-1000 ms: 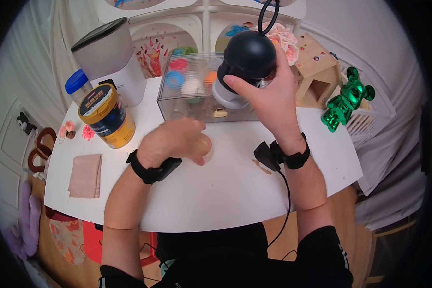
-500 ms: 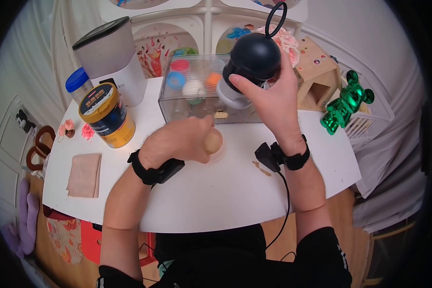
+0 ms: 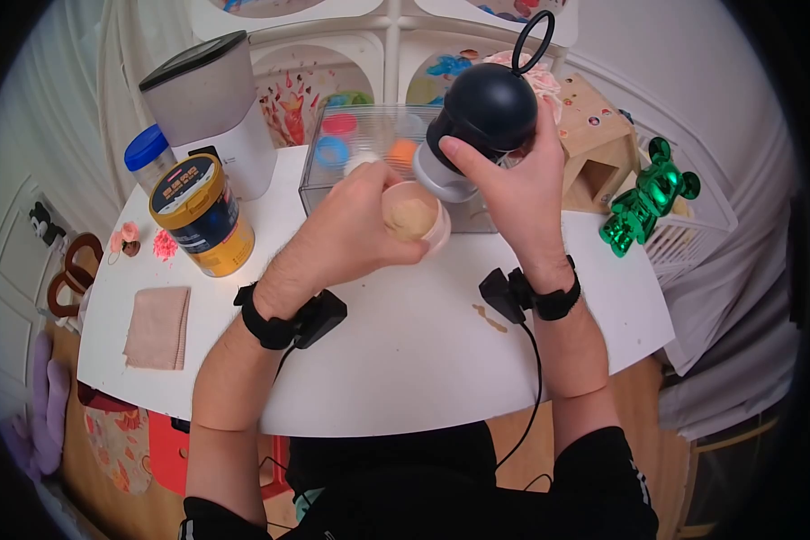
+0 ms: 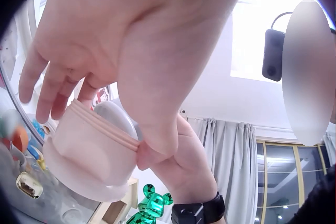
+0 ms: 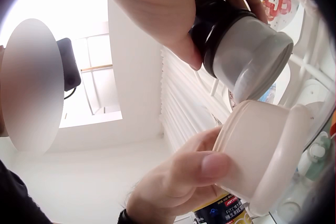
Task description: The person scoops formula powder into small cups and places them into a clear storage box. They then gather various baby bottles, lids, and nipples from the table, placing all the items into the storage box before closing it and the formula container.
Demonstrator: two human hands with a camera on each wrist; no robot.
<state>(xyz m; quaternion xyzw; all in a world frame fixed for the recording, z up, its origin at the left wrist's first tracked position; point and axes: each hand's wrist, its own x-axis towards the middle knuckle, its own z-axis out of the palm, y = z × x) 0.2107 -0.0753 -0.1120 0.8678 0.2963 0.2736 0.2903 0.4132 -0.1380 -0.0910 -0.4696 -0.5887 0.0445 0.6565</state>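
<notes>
My left hand grips a small pale pink cup by its rim, tilted and lifted off the table, with beige contents showing inside. In the left wrist view the cup has a wide base, and the thumb presses its rim. My right hand holds a black round-topped container with a loop handle, tilted. Its grey lower end is close above the cup's rim; in the right wrist view that grey end appears near or touching the cup.
A clear lidded box stands behind the hands. To the left are a yellow-and-blue tub, a blue-lidded jar, a tall dispenser and a folded cloth. A green bear figure and wooden house stand right.
My left hand has raised the cup from the table and moved it right, towards the black container. My right hand has shifted slightly right and down with the container.
</notes>
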